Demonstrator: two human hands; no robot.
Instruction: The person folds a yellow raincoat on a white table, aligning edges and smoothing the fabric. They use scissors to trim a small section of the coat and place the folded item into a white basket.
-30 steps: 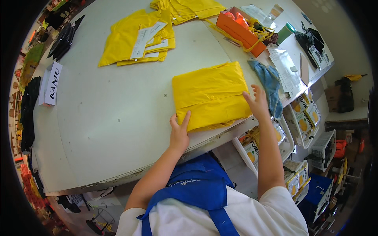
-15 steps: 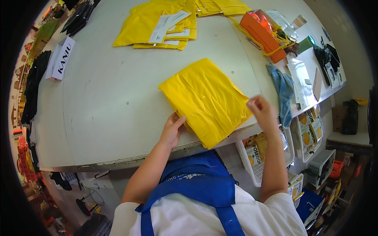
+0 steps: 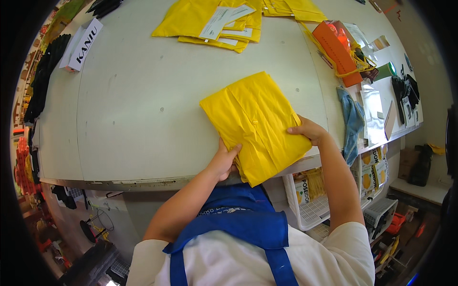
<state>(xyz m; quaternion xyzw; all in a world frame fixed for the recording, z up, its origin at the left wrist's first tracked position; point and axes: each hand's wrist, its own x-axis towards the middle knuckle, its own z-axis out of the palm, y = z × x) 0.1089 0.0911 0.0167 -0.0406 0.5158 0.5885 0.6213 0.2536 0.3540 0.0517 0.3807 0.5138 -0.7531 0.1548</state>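
A folded yellow garment (image 3: 260, 121), smooth and shiny like a raincoat, lies slantwise on the white table with its near corner over the front edge. My left hand (image 3: 225, 161) grips its lower left side, thumb on top and fingers underneath. At the right side my right hand (image 3: 307, 132) holds the other edge, its thumb pressing on the upper face and the other fingers hidden below. A small snap or button shows near the middle of the fold.
Yellow packets with white labels (image 3: 214, 24) are piled at the far side. To the right are an orange box (image 3: 336, 52), a blue cloth (image 3: 350, 121), a green roll (image 3: 385, 71) and clear sheets (image 3: 373, 114). White baskets (image 3: 310, 217) hang below the table edge. A white carton (image 3: 81, 45) stands far left.
My right hand, earlier raised and pinched just off the garment's right corner, has come down and taken hold of that side. My left hand keeps its grip. The view has shifted a little.
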